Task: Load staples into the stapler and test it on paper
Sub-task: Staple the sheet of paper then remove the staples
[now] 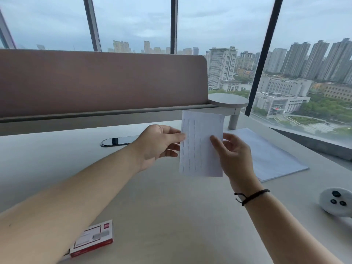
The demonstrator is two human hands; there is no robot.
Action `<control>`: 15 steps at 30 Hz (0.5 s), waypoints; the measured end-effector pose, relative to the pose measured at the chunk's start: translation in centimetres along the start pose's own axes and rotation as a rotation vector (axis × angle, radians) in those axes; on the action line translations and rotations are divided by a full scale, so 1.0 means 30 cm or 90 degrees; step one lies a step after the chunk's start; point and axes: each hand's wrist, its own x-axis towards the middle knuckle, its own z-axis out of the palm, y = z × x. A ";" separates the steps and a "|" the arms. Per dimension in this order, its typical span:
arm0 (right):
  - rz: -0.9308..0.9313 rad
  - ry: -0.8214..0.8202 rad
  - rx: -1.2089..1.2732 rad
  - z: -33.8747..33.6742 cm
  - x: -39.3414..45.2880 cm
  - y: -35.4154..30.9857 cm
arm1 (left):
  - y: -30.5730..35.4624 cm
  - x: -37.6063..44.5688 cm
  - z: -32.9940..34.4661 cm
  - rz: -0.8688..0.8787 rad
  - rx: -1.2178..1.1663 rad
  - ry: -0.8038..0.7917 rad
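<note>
Hidden or unclear: no stapler shows anywhere in the head view; the left forearm crosses the lower left corner and covers part of the staple box, whose print is too blurred to read.
Cut off: a white controller with dark buttons is clipped by the right edge of the picture.
Staple box: red and white, lying flat on the worktop near the lower left; whether it is shut, and what is inside it, cannot be told.
Paper in hand: a small white sheet held upright above the worktop, between both hands, with several columns of short dark marks running down its left half; they look like rows of staples, though they are too small to be sure.
Left hand: thumb lies across the sheet's left edge on the near face, the other fingers curl behind it, pinching the sheet.
Right hand: thumb presses the near face close to the right edge, the fingers curl behind, pinching the sheet; a dark cord bracelet sits on the wrist.
Paper stack: white sheets lying flat on the worktop, to the right of the hands.
Cable port: dark oval slot set in the worktop beyond the left hand.
Back: a brown divider panel with a small round shelf at its right end.
</note>
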 end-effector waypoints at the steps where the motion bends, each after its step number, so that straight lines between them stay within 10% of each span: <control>1: 0.011 -0.042 0.061 0.001 -0.027 -0.024 | 0.010 -0.045 -0.018 0.008 0.007 -0.001; 9: 0.106 -0.352 0.155 0.005 -0.291 -0.108 | -0.008 -0.397 -0.167 -0.025 0.048 0.027; 15: 0.177 -0.385 0.137 0.038 -0.472 -0.116 | -0.094 -0.605 -0.221 -0.062 0.067 0.038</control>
